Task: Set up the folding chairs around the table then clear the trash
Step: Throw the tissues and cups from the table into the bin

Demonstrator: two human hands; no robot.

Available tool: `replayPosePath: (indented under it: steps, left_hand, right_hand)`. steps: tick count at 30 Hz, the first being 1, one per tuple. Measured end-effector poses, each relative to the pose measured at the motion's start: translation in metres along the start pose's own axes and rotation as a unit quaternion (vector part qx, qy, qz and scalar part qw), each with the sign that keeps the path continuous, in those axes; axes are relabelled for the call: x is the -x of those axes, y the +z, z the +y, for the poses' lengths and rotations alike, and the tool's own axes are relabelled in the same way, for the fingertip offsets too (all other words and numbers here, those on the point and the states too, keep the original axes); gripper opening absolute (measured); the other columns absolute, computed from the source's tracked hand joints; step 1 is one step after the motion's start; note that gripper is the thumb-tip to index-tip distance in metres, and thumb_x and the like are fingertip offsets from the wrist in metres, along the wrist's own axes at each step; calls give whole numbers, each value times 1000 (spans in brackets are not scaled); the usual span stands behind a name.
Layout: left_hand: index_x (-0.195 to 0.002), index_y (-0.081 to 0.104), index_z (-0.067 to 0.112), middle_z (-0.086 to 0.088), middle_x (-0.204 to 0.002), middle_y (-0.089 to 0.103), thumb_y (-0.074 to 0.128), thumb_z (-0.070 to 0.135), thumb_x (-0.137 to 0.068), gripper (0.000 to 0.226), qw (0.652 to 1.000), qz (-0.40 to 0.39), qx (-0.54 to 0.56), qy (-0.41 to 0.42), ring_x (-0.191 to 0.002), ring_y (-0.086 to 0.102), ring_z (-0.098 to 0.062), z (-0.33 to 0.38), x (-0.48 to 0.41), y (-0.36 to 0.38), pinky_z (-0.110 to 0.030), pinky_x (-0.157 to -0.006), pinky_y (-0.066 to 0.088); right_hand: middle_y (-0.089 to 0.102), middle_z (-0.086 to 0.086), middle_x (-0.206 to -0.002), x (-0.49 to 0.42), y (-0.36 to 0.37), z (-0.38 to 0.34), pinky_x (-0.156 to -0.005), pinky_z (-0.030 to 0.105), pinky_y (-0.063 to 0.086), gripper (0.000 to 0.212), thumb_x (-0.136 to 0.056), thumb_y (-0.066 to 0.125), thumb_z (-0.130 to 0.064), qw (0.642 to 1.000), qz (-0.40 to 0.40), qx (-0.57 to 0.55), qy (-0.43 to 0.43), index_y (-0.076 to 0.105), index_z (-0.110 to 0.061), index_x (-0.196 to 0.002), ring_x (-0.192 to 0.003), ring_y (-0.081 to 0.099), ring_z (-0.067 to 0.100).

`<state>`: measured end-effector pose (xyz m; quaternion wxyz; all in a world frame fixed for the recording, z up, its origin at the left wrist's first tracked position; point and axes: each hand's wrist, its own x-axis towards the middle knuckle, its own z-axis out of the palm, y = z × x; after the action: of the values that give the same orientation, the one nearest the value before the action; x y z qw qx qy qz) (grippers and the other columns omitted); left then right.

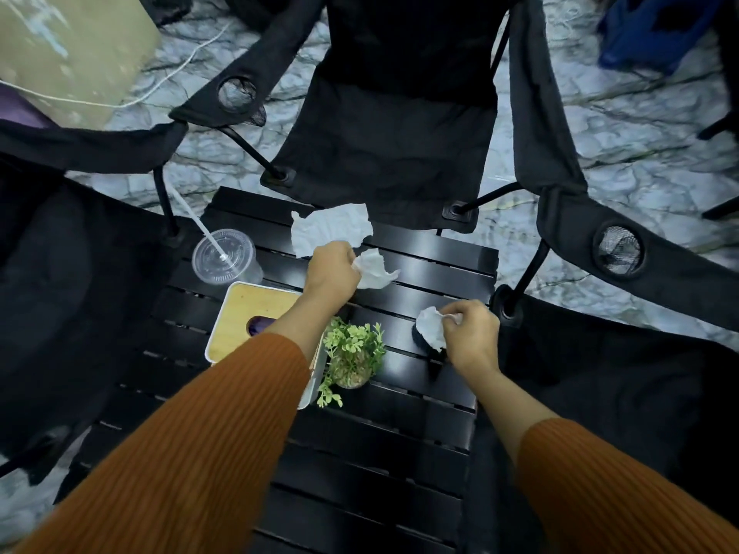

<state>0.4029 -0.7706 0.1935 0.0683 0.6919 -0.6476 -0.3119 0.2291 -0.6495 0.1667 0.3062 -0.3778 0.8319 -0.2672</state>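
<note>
Three black folding chairs stand unfolded around a black slatted table (432,257): one at the far side (400,113), one on the left (60,253), one on the right (620,373). My left hand (332,273) is closed on a crumpled white tissue (374,269) near the table's far middle. A larger crumpled white paper (328,229) lies just beyond it. My right hand (472,333) pinches another white tissue (430,327) over a small dark object near the right edge. A clear plastic cup (224,257) with lid and straw stands at the far left.
A white box with a wooden lid (248,313) lies on the table's left half, partly under my left arm. A small green plant in a glass pot (352,353) stands mid-table. A blue crate (656,30) and a tan box (72,46) sit on the marble-patterned floor.
</note>
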Motion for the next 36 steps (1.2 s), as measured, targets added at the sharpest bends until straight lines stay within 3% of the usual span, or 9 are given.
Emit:
replayPosePath:
  steps: [6,9,13,17,21,25,29,33,36]
  left_hand:
    - [-71,59,14,-2,-72,60,72,9,-76,15,981,91,169,-25,-70,55,-21,6,65,-30,-23,-58,39]
    - [-71,62,14,-4,-70,63,74,12,-74,13,966,122,220,-54,-74,65,-29,-7,109,-44,-34,-69,52]
    - [-66,61,16,-1,-64,60,74,7,-74,17,944,163,270,-92,-73,65,-31,-45,169,-61,-48,-76,58]
    - [-72,66,12,-8,-73,68,75,10,-71,9,912,226,303,-163,-77,69,-32,-102,236,-70,-44,-75,59]
    - [-73,66,15,-1,-67,67,78,11,-74,13,861,285,337,-254,-63,64,-19,-172,310,-62,-36,-68,57]
    - [-84,65,5,-22,-89,70,74,6,-78,10,794,305,388,-355,-86,68,-37,-244,376,-33,-48,-80,58]
    - [-72,63,10,-13,-73,65,74,2,-76,13,755,300,385,-438,-74,63,-29,-291,429,8,-37,-66,53]
    - [-70,59,13,-6,-73,63,72,1,-75,18,731,282,381,-490,-76,61,-27,-321,450,50,-28,-60,48]
    - [-91,67,12,-13,-95,69,72,3,-77,17,750,232,378,-492,-94,65,-31,-333,453,72,-36,-79,55]
  right_hand:
    - [64,7,-110,34,-27,-30,-70,26,41,22,-87,53,-1,997,-13,0,-72,73,-11,-89,-89,56,18]
    - [65,9,-106,62,-30,-41,-71,20,36,21,-86,54,-2,992,-38,2,-120,73,-10,-90,-93,58,21]
    - [67,7,-103,107,-20,-56,-73,21,38,20,-86,55,-5,977,-92,-3,-190,73,-9,-92,-86,54,14]
    - [67,2,-95,166,3,-69,-75,22,43,14,-85,59,-7,963,-148,-39,-222,72,-10,-90,-86,57,13]
    - [69,3,-90,233,36,-69,-74,22,43,12,-83,62,-6,939,-222,-47,-260,72,-8,-89,-84,59,15]
    - [69,3,-91,292,73,-49,-64,15,41,11,-85,62,-10,920,-289,-29,-263,71,-9,-91,-80,59,14]
    - [69,7,-97,337,112,-19,-66,14,45,11,-87,62,-9,906,-343,5,-246,70,-7,-94,-83,61,15]
    - [68,9,-101,362,146,5,-72,22,48,13,-87,60,-5,899,-367,55,-233,69,-6,-96,-87,63,19]
    - [66,12,-113,373,163,18,-89,34,53,25,-85,65,-6,878,-417,105,-211,67,-6,-110,-101,63,26]
